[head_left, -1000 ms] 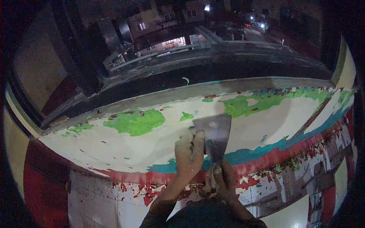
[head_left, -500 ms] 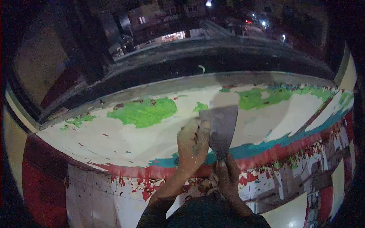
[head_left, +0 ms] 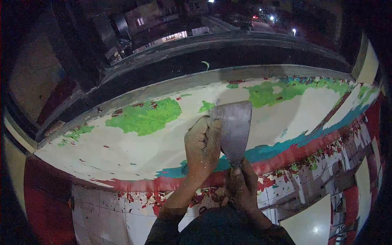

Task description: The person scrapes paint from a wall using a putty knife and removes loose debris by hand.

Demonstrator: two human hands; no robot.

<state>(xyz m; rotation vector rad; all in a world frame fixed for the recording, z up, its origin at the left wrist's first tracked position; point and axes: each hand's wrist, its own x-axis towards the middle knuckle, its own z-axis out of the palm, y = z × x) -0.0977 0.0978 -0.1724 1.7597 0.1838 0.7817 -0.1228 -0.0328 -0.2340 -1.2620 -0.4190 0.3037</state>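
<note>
A putty knife (head_left: 235, 128) with a wide grey metal blade points away from me over the wall top. My right hand (head_left: 241, 185) is closed round its handle, near the front edge. Fingers curled, my left hand (head_left: 201, 143) pinches the blade's left side with the thumb along it; dust coats this hand. Beneath both lies the painted ledge (head_left: 139, 151), whose cream coat is broken by ragged green patches (head_left: 149, 116). Bands of teal (head_left: 281, 148) and red (head_left: 141, 186) show along its near edge.
Paint flakes (head_left: 157, 200) are scattered on the tiled floor (head_left: 98, 204) below the ledge. A dark window frame (head_left: 139, 67) runs along the far side, holding a small curved pale scrap (head_left: 206, 65). Lit buildings show outside.
The view has shifted, so the ledge and surroundings sit slightly higher and further left. The putty knife's blade has tilted and looks brighter; both hands keep their hold on it.
</note>
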